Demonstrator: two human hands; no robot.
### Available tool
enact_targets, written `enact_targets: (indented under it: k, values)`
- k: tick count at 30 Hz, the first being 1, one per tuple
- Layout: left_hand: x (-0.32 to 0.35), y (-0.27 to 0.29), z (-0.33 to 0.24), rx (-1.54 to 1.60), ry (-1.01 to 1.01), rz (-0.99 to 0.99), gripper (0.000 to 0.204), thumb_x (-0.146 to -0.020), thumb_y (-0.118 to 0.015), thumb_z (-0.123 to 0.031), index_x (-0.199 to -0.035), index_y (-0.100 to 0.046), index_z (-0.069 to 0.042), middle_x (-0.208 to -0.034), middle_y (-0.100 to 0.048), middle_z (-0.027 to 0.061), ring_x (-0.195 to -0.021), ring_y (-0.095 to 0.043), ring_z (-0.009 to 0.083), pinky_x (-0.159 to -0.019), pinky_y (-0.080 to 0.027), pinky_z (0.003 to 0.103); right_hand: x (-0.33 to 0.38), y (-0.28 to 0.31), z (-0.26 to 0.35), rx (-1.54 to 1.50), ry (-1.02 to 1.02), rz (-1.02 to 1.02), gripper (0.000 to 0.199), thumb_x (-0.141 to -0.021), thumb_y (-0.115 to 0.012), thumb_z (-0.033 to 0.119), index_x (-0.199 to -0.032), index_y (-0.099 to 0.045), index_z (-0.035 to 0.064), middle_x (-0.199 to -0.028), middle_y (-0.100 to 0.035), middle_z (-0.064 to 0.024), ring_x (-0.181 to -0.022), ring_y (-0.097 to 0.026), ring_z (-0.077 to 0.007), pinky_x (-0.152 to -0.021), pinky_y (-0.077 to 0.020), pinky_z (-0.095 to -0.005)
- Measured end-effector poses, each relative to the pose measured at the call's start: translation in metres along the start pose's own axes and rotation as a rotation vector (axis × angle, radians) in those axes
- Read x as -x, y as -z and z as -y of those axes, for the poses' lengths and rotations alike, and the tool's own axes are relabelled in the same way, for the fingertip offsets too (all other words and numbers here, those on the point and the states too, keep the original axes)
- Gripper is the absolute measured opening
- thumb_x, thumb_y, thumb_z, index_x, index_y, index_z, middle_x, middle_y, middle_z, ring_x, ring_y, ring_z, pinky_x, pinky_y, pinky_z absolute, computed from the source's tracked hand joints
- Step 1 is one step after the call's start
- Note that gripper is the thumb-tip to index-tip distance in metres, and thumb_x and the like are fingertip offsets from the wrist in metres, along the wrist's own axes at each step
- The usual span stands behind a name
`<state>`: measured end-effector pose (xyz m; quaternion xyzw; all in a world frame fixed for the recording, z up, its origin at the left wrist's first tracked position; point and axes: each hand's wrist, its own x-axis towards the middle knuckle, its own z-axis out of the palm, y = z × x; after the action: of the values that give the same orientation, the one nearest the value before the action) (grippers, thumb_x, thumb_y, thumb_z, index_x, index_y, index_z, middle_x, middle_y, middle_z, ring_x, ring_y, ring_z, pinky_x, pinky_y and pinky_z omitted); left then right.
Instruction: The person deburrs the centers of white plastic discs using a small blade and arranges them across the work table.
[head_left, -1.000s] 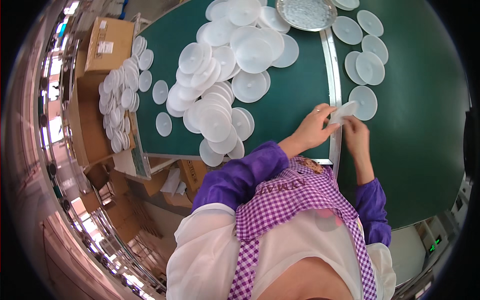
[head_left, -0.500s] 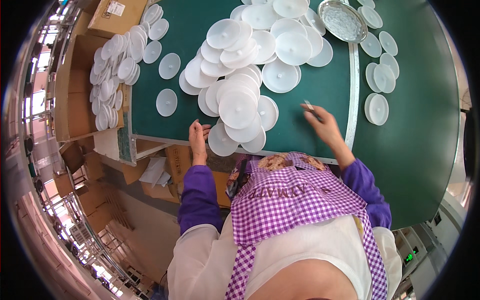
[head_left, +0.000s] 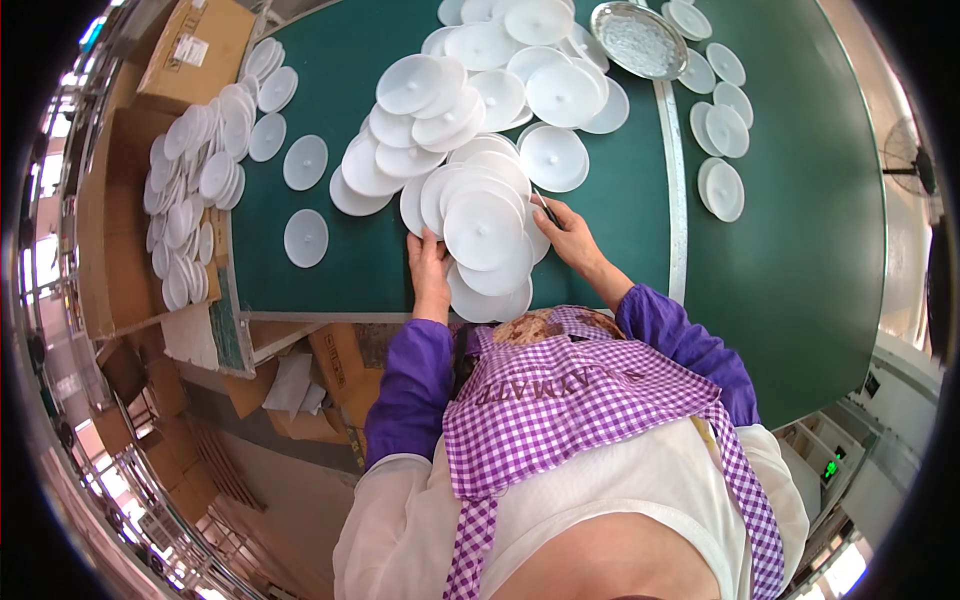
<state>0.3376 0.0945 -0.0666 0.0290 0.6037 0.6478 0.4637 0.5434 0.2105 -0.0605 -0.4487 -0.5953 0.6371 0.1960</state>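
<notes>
White, round, shallow discs with a small raised centre lie in a heap (head_left: 483, 232) that runs down the green table towards me. At the near left side of this heap is my left hand (head_left: 430, 278); its fingers stretch out against the disc edges, and the fingertips are partly lost among them. Pinched in my right hand (head_left: 572, 243), a thin metal tool (head_left: 546, 209) with a dark part points at the heap's right edge. Its exact kind is too small to make out. Both hands flank the nearest discs.
A cardboard box (head_left: 95, 230) full of discs stands at the left, a closed carton (head_left: 195, 50) behind it. Loose discs (head_left: 305, 238) lie between box and heap. A round metal bowl (head_left: 640, 40) with whitish contents sits at the far right, near a pale metal strip (head_left: 673, 180).
Both hands have come in to the heap: my left moved right to the disc edges, my right moved left with the metal tool. The view has turned slightly.
</notes>
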Motion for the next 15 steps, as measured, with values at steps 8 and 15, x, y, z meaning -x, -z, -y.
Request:
enact_targets:
  k: [8,15]
  values:
    - [0.024,-0.075,0.042,-0.015,0.091,0.132,0.047,-0.101,-0.048,-0.036,-0.141,-0.032,-0.015,-0.134,-0.049,0.0083,-0.118,-0.052,0.0213,-0.099,-0.043,0.039,0.033,0.058,-0.024,-0.165,-0.087,-0.295,0.040,-0.096,-0.060,0.026,-0.130,-0.058,0.0068,-0.122,-0.061,-0.0093,-0.108,-0.057,-0.0169,-0.094,-0.0452,-0.0303]
    - [0.029,-0.136,0.078,0.030,0.152,0.222,0.044,-0.103,-0.042,-0.033,-0.140,-0.030,-0.013,-0.133,-0.047,0.0101,-0.118,-0.051,0.0228,-0.099,-0.043,0.038,0.044,0.109,-0.031,-0.225,-0.055,-0.472,0.038,-0.095,-0.061,0.023,-0.126,-0.059,0.0016,-0.108,-0.067,-0.0070,-0.098,-0.059,-0.0118,-0.087,-0.0469,-0.0259]
